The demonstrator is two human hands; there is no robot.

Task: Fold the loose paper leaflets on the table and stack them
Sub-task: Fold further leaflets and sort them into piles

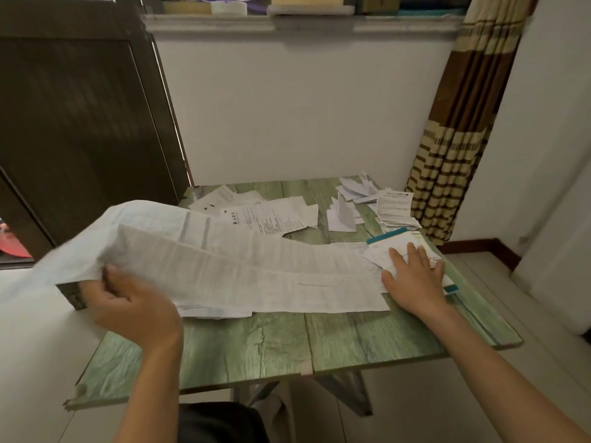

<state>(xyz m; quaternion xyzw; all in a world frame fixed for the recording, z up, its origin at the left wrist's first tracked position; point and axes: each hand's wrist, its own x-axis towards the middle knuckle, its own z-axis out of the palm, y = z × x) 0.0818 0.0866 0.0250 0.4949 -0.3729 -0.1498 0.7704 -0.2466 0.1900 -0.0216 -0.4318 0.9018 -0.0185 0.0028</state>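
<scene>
A long white printed leaflet (pixel 243 270) stretches across the green table (pixel 287 340) from left to right. My left hand (pixel 134 308) grips its left end, which is lifted and blurred, past the table's left edge. My right hand (pixel 412 276) lies flat with spread fingers on the leaflet's right end and on a teal-edged leaflet (pixel 395 239) beneath it. More loose unfolded leaflets (pixel 271 215) lie behind the long one. Folded leaflets form a stack (pixel 395 209) at the back right, with a few folded ones (pixel 342 215) standing beside it.
A dark wooden door (pixel 80 123) stands at the left. A striped brown curtain (pixel 454 148) hangs at the back right corner. A white wall rises behind the table. Light floor tiles surround the table on the right.
</scene>
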